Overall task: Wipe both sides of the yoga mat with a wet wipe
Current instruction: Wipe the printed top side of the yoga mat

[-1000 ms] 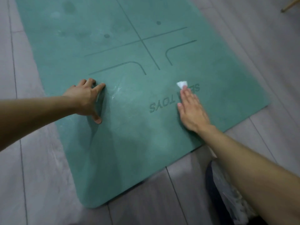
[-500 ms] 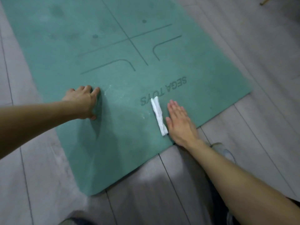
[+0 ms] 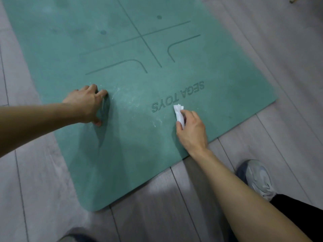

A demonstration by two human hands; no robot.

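Yoga mat (image 3: 132, 133): matt teal rubbery foam, whitish smears. Wet wipe (image 3: 179, 114): crumpled white cloth-like sheet. Floor (image 3: 288, 70): grey wood-look planks, slight sheen.

A floor (image 3: 262, 41) of pale grey wood-look planks fills the view, its seams running lengthwise from the near edge toward the far edge. Near the floor's right edge stands a grey and white sneaker (image 3: 260, 179) with a dark blue toe (a black trouser leg (image 3: 297, 212) rises just behind it). At the far right corner a thin yellowish leg of some furniture (image 3: 295, 0) touches the planks.
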